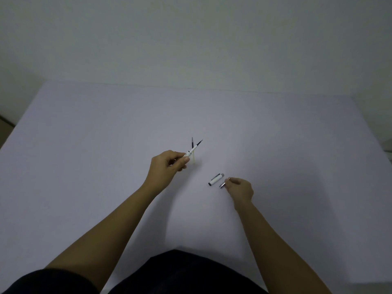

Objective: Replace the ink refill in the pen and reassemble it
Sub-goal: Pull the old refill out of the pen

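Observation:
My left hand [168, 164] grips a white pen barrel [192, 150] whose dark refill tip sticks out and points up to the right. Just behind it a second refill [192, 152], pale with a dark tip, lies on the white table [106, 145]. My right hand [239, 188] pinches a small silver pen tip piece [222, 185] low over the table. A white pen cap [216, 179] with a grey end lies on the table just left of that hand, apart from it.
The table's far edge meets a plain wall. Its left edge drops off near a dark strip of floor [6, 122]. My dark clothing [180, 272] shows at the bottom of the view.

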Motion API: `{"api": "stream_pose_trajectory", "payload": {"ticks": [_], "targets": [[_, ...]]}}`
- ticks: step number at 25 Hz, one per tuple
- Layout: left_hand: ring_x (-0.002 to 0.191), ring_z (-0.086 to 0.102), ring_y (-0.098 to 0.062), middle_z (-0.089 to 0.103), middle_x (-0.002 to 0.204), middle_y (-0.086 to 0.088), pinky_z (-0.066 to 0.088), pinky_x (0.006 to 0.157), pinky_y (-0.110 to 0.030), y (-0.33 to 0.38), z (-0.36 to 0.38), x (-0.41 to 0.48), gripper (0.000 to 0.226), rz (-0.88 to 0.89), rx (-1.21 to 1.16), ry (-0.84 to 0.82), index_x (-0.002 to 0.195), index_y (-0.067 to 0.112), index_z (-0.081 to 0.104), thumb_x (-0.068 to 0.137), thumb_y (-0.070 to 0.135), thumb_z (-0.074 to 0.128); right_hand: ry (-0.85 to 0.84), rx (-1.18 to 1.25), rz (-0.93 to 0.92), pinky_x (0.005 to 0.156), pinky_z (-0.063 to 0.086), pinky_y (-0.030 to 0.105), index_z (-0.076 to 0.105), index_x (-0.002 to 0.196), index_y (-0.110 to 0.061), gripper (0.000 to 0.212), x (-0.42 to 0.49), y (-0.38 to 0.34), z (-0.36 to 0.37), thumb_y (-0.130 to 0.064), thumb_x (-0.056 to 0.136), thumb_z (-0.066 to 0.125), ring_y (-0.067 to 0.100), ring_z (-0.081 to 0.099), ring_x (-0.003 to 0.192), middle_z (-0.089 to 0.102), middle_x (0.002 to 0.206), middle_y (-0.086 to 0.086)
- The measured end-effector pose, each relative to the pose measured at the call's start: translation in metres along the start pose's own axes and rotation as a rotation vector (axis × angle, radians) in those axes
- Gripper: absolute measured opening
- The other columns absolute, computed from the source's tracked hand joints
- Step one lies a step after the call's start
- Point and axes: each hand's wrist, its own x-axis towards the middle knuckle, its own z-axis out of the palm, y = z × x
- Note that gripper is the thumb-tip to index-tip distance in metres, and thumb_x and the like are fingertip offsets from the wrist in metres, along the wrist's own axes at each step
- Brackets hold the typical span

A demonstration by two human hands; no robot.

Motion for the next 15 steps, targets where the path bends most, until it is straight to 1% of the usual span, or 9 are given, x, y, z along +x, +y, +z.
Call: {"api": "stream_pose_trajectory", "payload": {"ticks": [2, 4, 8, 11, 15], "targets": [[0.072, 0.07, -0.018, 0.069, 0.079, 0.003, 0.059, 0.076, -0.039, 0.0, -0.001, 0.0, 0.015, -0.002, -0.007, 0.01, 0.08, 0.039, 0.069, 0.084, 0.024, 0.067, 0.027, -0.019, -0.001, 0.077, 0.042, 0.022, 0.07, 0.1, -0.006, 0.026, -0.003, 0.0, 0.004, -0.02, 0.077, 0.071, 0.024, 0.065, 0.097, 0.073, 0.103, 0.012], [0.071, 0.07, -0.016, 0.069, 0.078, 0.003, 0.059, 0.075, -0.038, 0.0, -0.002, 0.001, 0.016, 0.001, -0.007, 0.019, 0.079, 0.04, 0.068, 0.084, 0.024, 0.067, 0.037, -0.02, -0.015, 0.076, 0.041, 0.022, 0.07, 0.099, -0.005, 0.025, -0.005, -0.001, 0.007, -0.02, 0.079, 0.07, 0.025, 0.065, 0.095, 0.073, 0.101, 0.013], [0.07, 0.07, -0.016, 0.068, 0.078, 0.003, 0.059, 0.075, -0.035, -0.002, -0.005, 0.001, 0.015, -0.005, 0.017, 0.037, 0.079, 0.038, 0.068, 0.084, 0.024, 0.067, 0.049, -0.037, -0.045, 0.075, 0.043, 0.023, 0.07, 0.099, -0.004, 0.027, -0.005, 0.001, 0.012, -0.024, 0.081, 0.07, 0.026, 0.066, 0.094, 0.074, 0.1, 0.014], [0.071, 0.07, -0.017, 0.069, 0.079, 0.0, 0.059, 0.075, -0.036, -0.004, -0.006, 0.001, 0.01, -0.016, 0.017, 0.041, 0.081, 0.033, 0.069, 0.084, 0.023, 0.067, 0.047, -0.034, -0.04, 0.077, 0.045, 0.025, 0.07, 0.101, -0.003, 0.027, -0.004, 0.003, 0.014, -0.022, 0.081, 0.069, 0.027, 0.067, 0.095, 0.074, 0.101, 0.016], [0.071, 0.07, -0.017, 0.068, 0.079, -0.001, 0.058, 0.075, -0.034, -0.004, -0.004, 0.002, 0.008, -0.016, 0.019, 0.035, 0.083, 0.031, 0.069, 0.084, 0.024, 0.067, 0.037, -0.038, -0.025, 0.078, 0.049, 0.029, 0.07, 0.101, -0.003, 0.026, -0.004, 0.001, 0.012, -0.021, 0.082, 0.067, 0.027, 0.067, 0.093, 0.073, 0.099, 0.016]]}}
